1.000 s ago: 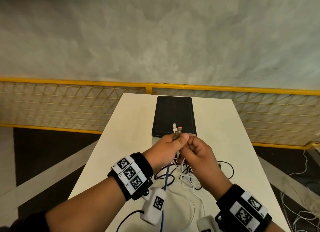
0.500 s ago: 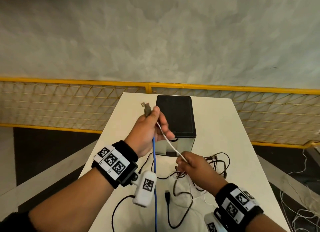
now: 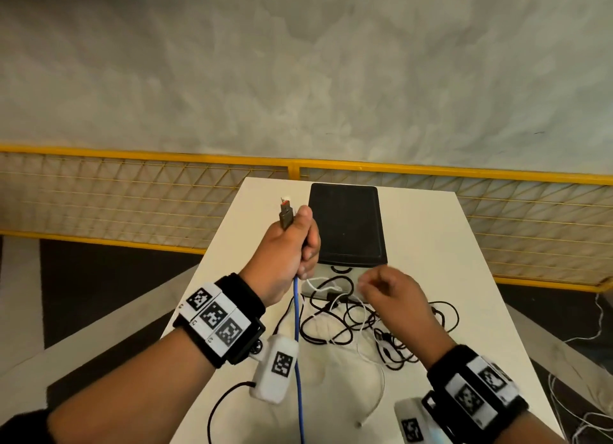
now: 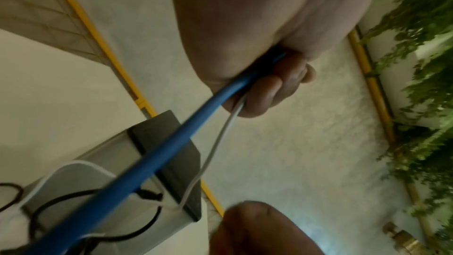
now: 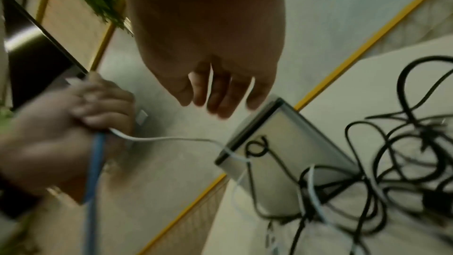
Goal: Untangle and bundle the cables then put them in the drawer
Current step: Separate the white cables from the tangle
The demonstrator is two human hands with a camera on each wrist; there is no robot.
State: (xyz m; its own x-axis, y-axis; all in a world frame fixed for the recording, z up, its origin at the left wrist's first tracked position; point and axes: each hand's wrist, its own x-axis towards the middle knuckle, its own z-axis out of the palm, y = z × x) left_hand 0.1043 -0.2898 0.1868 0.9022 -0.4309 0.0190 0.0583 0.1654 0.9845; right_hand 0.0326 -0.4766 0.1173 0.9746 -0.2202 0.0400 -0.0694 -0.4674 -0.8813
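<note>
My left hand [image 3: 300, 238] is raised beside the left of the black-topped drawer box [image 3: 346, 224]. It grips a blue cable [image 3: 297, 344] and a thin white cable [image 4: 220, 139], whose plug ends [image 3: 287, 213] stick out above the fist. The blue cable hangs straight down past my wrist. From my fist the white cable droops to the tangle of black cables [image 3: 348, 324] lying in front of the box. Over that tangle hovers my right hand [image 3: 381, 284], fingers relaxed and empty, as the right wrist view [image 5: 215, 94] also shows.
The white table [image 3: 431, 238] is narrow, with its edges close on both sides. A yellow mesh fence [image 3: 132, 191] runs behind it. Loose white cables [image 3: 583, 410] lie on the floor at the right. The drawer's ring handle [image 5: 256, 147] faces me.
The hands parted from the plug ends. My left hand rose to the left with both cables. My right hand slid down the white cable, then let it go.
</note>
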